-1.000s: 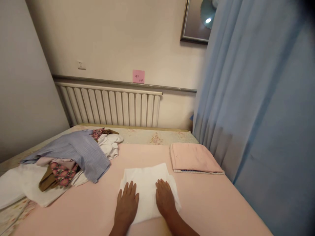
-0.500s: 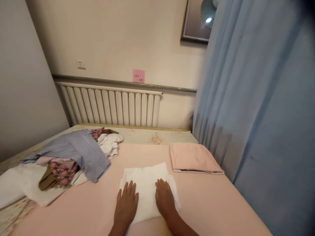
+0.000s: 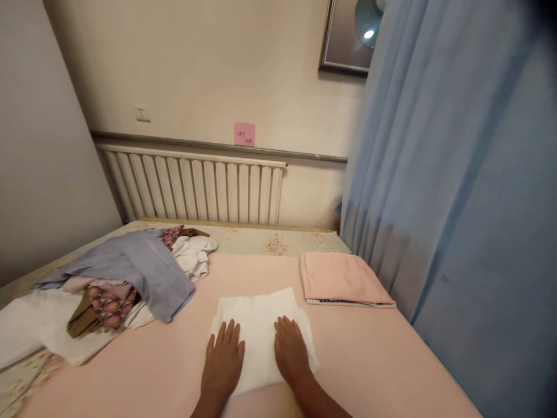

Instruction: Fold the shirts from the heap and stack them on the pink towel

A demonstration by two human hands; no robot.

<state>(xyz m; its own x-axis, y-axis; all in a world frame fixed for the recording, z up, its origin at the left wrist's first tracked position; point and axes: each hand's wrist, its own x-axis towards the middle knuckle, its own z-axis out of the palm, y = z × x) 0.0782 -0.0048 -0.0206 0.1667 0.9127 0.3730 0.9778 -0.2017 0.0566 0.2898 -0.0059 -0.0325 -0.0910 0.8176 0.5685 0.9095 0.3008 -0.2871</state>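
A folded white cloth [image 3: 260, 325] lies flat on the pink sheet [image 3: 174, 371] in front of me; its exact kind does not show. My left hand [image 3: 223, 357] rests palm down on its left edge, fingers stretched forward. On the right side of the same cloth lies my right hand [image 3: 292, 350], also flat, fingers pointing away from me. Neither hand grips anything. Parts of the cloth's left and right edges are hidden under the hands.
To the left is a loose heap of clothes with a blue striped garment [image 3: 130, 261] on top. A folded pink cloth stack [image 3: 343, 278] sits at the right, near the blue curtain [image 3: 435, 174]. Behind the bed stand a radiator [image 3: 195, 183] and the wall.
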